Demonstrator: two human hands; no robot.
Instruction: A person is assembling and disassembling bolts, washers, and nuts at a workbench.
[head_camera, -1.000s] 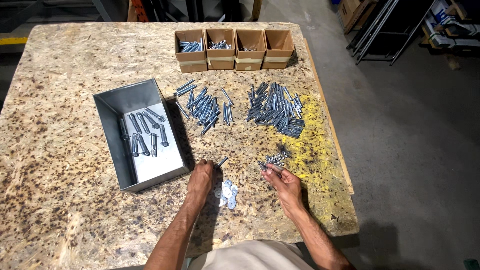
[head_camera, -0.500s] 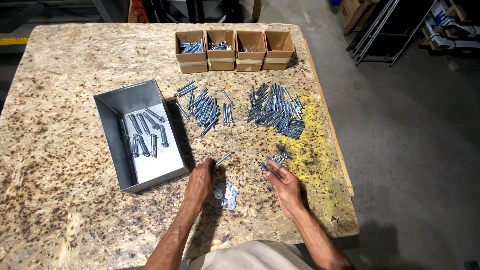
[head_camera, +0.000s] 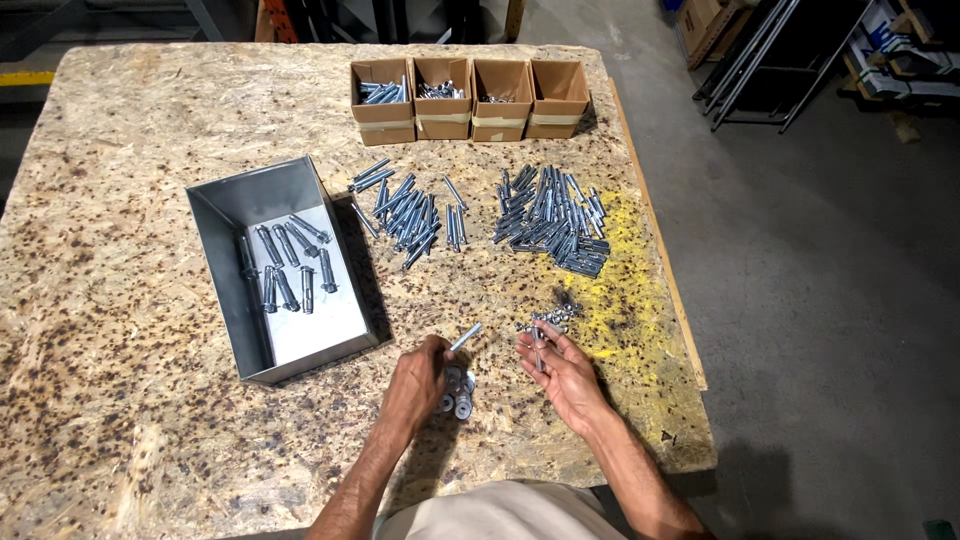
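Silvery steel shows between the fingertips of the left hand (head_camera: 418, 378): a short zinc-plated bolt (head_camera: 465, 337) pinched at its lower end, its free end slanting up toward one o'clock. The right hand (head_camera: 563, 370) lies palm up with the fingers loosely curled, and a second thin grey bolt (head_camera: 539, 350) rests across them; whether the fingers press on it cannot be told. Between the two hands, just at four o'clock of the left knuckles, sits a small cluster of round flat steel washers (head_camera: 456, 390) on the board. Touching the right fingertips at twelve o'clock is a little heap of small grey nuts (head_camera: 552, 317).

Farther out at twelve o'clock lie two loose spreads of bolts: a left pile of long grey bolts (head_camera: 405, 210) and a denser right pile of grey bolts (head_camera: 552, 218), the latter partly over a yellow paint stain (head_camera: 622, 290). At ten o'clock of the left hand stands an open grey sheet-metal bin (head_camera: 235, 205) with several sleeved bolts in its bottom; its near corner is close to the left wrist. At the far edge, four small brown cardboard boxes (head_camera: 470, 95) stand in a row, three holding hardware. All rest on a speckled chipboard tabletop (head_camera: 110, 300).
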